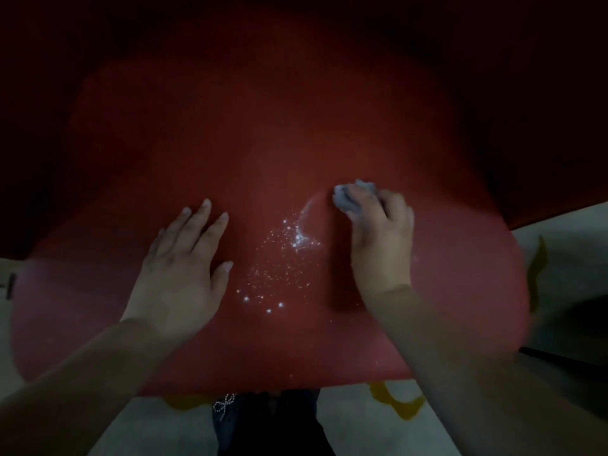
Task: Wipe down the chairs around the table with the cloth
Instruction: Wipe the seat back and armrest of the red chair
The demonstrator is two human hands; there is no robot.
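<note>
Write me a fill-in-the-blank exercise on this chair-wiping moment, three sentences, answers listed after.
1. The right hand holds a crumpled grey ____ in its grip.
2. The left hand rests flat, fingers straight, on the seat of the ____-coloured chair.
3. The glistening droplets on the seat lie ____ the two hands.

Missing words: cloth; red; between
</note>
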